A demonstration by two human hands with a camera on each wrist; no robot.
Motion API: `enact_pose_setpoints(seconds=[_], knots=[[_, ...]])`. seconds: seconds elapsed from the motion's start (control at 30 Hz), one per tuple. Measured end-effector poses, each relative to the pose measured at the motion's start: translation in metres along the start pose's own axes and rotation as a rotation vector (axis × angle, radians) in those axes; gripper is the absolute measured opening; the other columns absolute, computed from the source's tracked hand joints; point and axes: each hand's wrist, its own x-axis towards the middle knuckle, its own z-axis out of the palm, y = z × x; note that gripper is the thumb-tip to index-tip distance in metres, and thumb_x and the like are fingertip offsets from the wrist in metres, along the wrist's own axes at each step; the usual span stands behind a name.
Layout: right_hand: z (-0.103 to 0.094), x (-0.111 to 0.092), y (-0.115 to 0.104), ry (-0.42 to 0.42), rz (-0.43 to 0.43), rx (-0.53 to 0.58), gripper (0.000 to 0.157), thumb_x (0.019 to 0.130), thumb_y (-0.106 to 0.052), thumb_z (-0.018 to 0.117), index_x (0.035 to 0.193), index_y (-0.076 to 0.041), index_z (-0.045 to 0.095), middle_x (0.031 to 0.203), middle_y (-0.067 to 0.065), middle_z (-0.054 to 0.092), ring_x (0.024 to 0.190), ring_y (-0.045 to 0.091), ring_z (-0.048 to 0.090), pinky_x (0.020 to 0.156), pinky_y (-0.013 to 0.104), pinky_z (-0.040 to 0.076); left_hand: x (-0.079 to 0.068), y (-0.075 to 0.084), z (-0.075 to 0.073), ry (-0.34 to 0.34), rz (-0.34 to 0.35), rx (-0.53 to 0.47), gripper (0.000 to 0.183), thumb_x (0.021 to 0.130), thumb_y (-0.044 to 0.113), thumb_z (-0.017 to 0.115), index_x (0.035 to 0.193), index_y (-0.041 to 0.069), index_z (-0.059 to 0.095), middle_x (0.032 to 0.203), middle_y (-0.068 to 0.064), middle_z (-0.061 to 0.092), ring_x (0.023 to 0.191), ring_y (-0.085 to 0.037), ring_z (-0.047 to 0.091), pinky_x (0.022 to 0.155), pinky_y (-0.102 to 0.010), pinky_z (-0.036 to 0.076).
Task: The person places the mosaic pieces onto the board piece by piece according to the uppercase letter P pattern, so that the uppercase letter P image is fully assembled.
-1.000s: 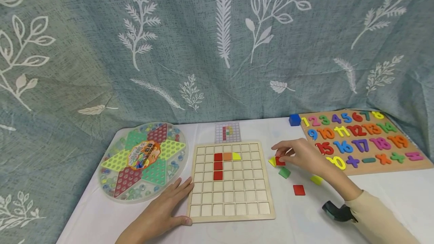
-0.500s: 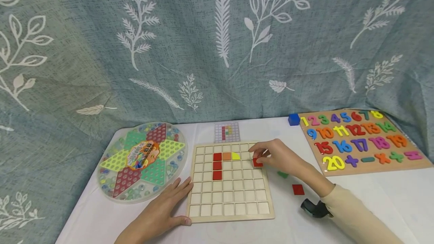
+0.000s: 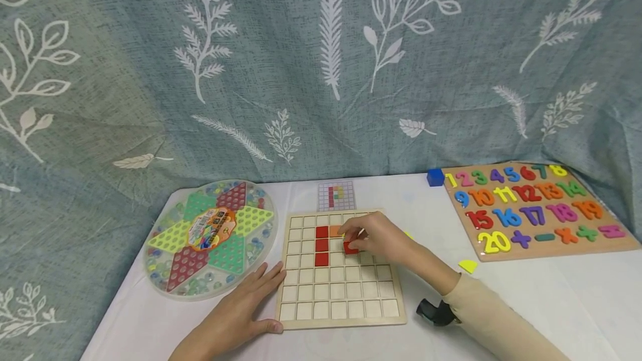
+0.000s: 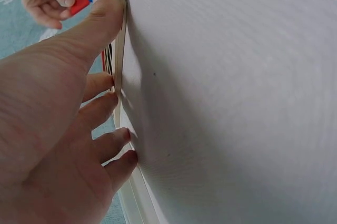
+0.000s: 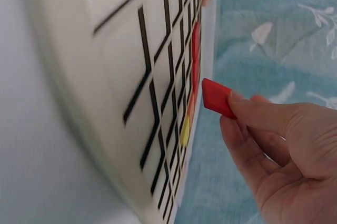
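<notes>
My right hand (image 3: 378, 238) pinches a red square tile (image 5: 216, 98) between thumb and fingers, over the upper part of a wooden grid board (image 3: 341, 311). Set in the board are a column of three red tiles (image 3: 322, 245) and an orange tile (image 3: 335, 231) beside the top one. A yellow rounded tile (image 5: 185, 131) lies past the orange one, mostly hidden by the hand in the head view. My left hand (image 3: 241, 308) rests along the board's left edge, fingers extended, thumb at the near corner.
Behind the board lies a small pattern card (image 3: 336, 196). A round Chinese checkers set (image 3: 241, 247) with marbles sits left, a number board (image 3: 577, 248) and blue cube (image 3: 435, 177) right. A yellow tile (image 3: 468, 266) and black wrist device (image 3: 435, 313) show near the right arm.
My right hand has carried the red tile leftward from the loose tiles at right to over the board, next to the orange tile. The left hand has stayed in place.
</notes>
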Motion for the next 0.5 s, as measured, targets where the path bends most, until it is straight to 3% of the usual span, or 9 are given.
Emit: enact_pose_setpoints(seconds=[0.5], knots=[[0.031, 0.012, -0.016, -0.03, 0.007, 0.046, 0.022, 0.087, 0.002, 0.071, 0.108, -0.004, 0.071, 0.093, 0.0, 0.071, 0.086, 0.008, 0.065, 0.079, 0.021, 0.055, 0.0, 0.0, 0.0, 0.002, 0.007, 0.001, 0.095, 0.074, 0.063, 0.068, 0.148, 0.01, 0.044, 0.158, -0.004, 0.033, 0.143, -0.041, 0.027, 0.11, -0.059, 0.031]])
